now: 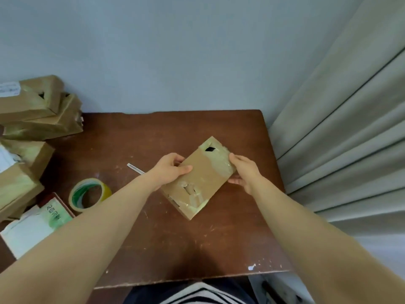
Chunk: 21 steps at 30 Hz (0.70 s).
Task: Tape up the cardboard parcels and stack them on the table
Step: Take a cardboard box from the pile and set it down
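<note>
Cardboard parcel point(198, 179), patched with clear tape, is being gripped at both sides by the left hand point(172, 170) and the right hand point(245, 173), fingers curling round its edges, over the middle of a scuffed brown table point(175, 242) standing against a pale wall point(175, 62) beside a cream curtain point(341, 150). Other parcels point(37, 113) are lying stacked at the table's left edge, with a tape roll point(75, 199) and a thin white strip point(135, 168) lying near the left forearm. A white packet point(32, 229) is showing green print too blurred to read.
</note>
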Available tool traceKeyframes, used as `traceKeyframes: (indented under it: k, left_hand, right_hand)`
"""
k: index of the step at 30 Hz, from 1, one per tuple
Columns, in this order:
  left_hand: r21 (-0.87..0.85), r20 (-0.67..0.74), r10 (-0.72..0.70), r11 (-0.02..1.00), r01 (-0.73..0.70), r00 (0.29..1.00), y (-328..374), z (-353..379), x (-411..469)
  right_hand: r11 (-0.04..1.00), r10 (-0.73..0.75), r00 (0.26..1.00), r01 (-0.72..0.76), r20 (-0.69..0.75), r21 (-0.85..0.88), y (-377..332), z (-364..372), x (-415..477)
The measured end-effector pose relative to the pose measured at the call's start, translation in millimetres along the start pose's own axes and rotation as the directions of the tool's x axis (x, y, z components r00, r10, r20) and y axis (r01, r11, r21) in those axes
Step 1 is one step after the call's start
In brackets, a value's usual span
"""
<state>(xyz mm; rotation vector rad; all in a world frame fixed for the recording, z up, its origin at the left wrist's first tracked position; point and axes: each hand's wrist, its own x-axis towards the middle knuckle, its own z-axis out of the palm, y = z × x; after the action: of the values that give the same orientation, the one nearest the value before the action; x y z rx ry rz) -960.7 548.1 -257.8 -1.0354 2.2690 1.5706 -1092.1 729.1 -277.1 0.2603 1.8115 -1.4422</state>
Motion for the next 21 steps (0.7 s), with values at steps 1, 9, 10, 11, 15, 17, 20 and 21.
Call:
traceKeyframes:
  k: [1,9,10,11,15,17,20,21]
  left_hand:
    - [0.095,0.011,0.038,0.995,-0.039,0.999,0.3,4.9,5.2]
    - [0.381,0.128,0.121,0.910,-0.162,0.984,-8.5,42.5,26.2]
    - [0.386,0.131,0.139,0.905,-0.180,0.982,-11.3,45.9,26.1]
    - [0.384,0.125,0.161,0.902,-0.197,0.979,-13.4,49.2,26.3]
    - [0.327,0.079,0.242,0.910,-0.254,0.967,-20.2,61.5,28.4]
    - [0.334,0.089,0.280,0.896,-0.294,0.956,-22.3,66.7,28.4]
    - [0.365,0.112,0.317,0.869,-0.336,0.942,-26.1,73.7,29.0]
    - [0.376,0.111,0.327,0.861,-0.344,0.939,-26.7,75.2,28.9]
  right_hand:
    - [1.000,0.004,1.000,-0.004,-0.013,0.001,7.2,-5.8,0.4]
    - [0.997,0.030,0.993,-0.039,-0.113,-0.071,56.4,-18.7,-10.5]
    - [0.997,0.046,0.992,-0.054,-0.118,-0.057,61.5,-17.4,-13.0]
    - [0.997,0.070,0.990,-0.075,-0.121,-0.037,65.7,-16.4,-15.2]
    - [0.975,0.183,0.973,-0.199,-0.143,-0.099,76.4,-16.3,-24.3]
    - [0.927,0.217,0.963,-0.255,-0.161,-0.274,76.4,-19.0,-31.6]
    - [0.745,0.159,0.974,-0.226,-0.162,-0.628,70.9,-19.8,-39.1]
    - [0.681,0.075,0.978,-0.192,-0.193,-0.706,69.0,-18.8,-38.9]
